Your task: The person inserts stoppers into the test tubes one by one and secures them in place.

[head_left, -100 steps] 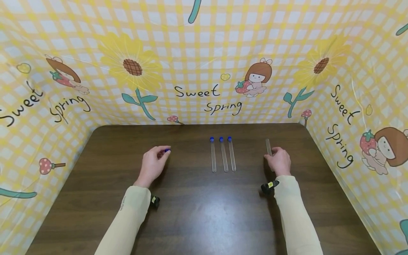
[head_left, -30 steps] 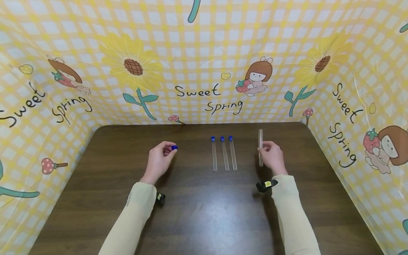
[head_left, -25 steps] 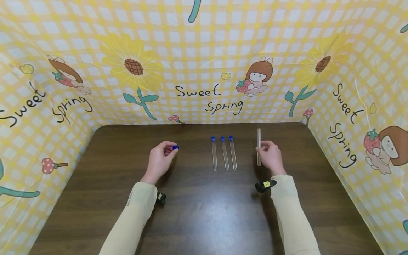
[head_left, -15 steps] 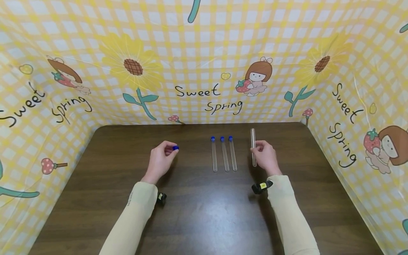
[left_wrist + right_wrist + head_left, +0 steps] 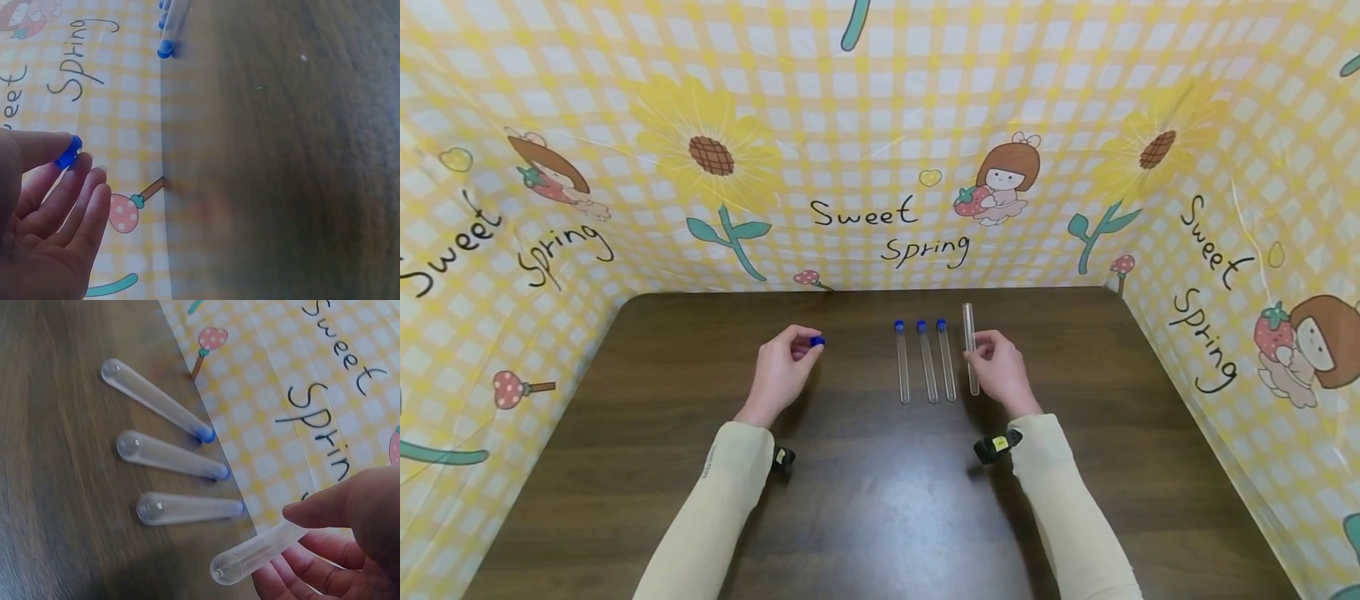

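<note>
Between thumb and forefinger my left hand pinches a small blue cap, held above the table left of centre. My right hand holds a clear, uncapped test tube by its middle, rounded end toward me, as the right wrist view also shows. Just left of that tube, three test tubes with blue caps lie side by side: a left one, a middle one and a right one. Their capped ends point to the far edge.
The dark wooden table ends at the back against a yellow checked cloth, which also rises on both sides. Each wrist carries a small black camera, one left and one right.
My right hand has lifted the uncapped tube and carried it left, close to the capped tubes. My left hand has shifted slightly right and away from me with the cap. The capped tubes lie unmoved.
</note>
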Tool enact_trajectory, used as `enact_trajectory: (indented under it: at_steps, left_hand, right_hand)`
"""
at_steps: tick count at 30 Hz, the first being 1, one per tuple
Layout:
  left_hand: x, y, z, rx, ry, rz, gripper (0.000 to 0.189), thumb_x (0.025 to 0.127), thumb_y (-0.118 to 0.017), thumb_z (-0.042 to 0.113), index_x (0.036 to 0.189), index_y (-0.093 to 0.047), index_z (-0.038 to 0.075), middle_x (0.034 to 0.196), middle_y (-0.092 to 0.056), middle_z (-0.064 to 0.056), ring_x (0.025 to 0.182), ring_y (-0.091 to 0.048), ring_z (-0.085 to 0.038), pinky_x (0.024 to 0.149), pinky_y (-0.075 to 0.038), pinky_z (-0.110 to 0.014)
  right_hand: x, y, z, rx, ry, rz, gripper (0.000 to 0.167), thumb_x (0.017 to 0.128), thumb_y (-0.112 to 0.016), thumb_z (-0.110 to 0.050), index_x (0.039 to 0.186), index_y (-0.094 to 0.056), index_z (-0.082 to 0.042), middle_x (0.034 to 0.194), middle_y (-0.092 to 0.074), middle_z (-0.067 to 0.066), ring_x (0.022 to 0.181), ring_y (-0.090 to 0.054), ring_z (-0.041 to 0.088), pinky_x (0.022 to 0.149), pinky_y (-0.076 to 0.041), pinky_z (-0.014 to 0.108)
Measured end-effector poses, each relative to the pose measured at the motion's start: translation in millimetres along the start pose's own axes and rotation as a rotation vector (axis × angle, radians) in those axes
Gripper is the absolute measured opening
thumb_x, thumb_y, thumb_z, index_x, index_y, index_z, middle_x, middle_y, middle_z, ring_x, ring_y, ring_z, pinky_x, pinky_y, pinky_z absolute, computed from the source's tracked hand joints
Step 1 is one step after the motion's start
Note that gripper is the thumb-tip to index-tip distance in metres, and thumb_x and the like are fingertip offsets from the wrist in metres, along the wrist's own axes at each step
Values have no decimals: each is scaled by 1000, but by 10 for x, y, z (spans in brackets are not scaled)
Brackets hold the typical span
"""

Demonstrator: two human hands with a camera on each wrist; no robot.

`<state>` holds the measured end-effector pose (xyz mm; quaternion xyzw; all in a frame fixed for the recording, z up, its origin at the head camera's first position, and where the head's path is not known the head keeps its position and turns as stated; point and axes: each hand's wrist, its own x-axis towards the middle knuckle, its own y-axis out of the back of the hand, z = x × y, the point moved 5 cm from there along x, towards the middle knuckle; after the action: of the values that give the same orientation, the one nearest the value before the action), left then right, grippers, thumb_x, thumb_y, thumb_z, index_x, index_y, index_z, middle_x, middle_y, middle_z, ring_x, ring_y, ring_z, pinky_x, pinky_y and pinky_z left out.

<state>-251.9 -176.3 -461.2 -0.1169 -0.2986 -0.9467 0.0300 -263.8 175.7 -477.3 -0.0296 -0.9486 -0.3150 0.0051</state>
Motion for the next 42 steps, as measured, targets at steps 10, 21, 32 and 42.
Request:
enact_trajectory:
  at_steps: [10, 21, 32, 42]
  left_hand:
    - [61, -6, 90, 12, -1, -23, 22, 99, -69, 13, 118, -69, 3, 104, -68, -10, 93, -64, -24, 85, -56, -40]
    - [78, -55, 161, 10, -20, -33, 23, 99, -69, 14, 120, -71, 5, 103, -68, -8, 89, -62, -24, 81, -55, -39]
    - [85, -109, 214, 18, -22, -49, 24, 100, -69, 16, 121, -72, 7, 103, -68, -7, 90, -61, -23, 81, -54, -37]
    - [83, -127, 277, 23, -37, -43, 24, 100, -68, 16, 122, -73, 6, 101, -68, -7, 87, -60, -23, 77, -53, -37]
  right_hand:
    - [-54, -145, -134, 30, 29, -37, 33, 96, -70, -11, 126, -61, 0, 96, -65, 12, 95, -62, 31, 80, -51, 44]
    - [-97, -243, -252, 74, 60, -34, 31, 94, -72, -9, 122, -63, -1, 94, -65, 11, 91, -64, 30, 81, -52, 44]
    - [-190, -395, -306, 77, 80, -77, 29, 94, -73, -9, 121, -63, -4, 94, -64, 8, 83, -59, 25, 69, -50, 36]
    - [-250, -495, -374, 92, 73, -116, 31, 92, -76, -8, 121, -64, -6, 94, -64, 7, 80, -60, 24, 65, -54, 35]
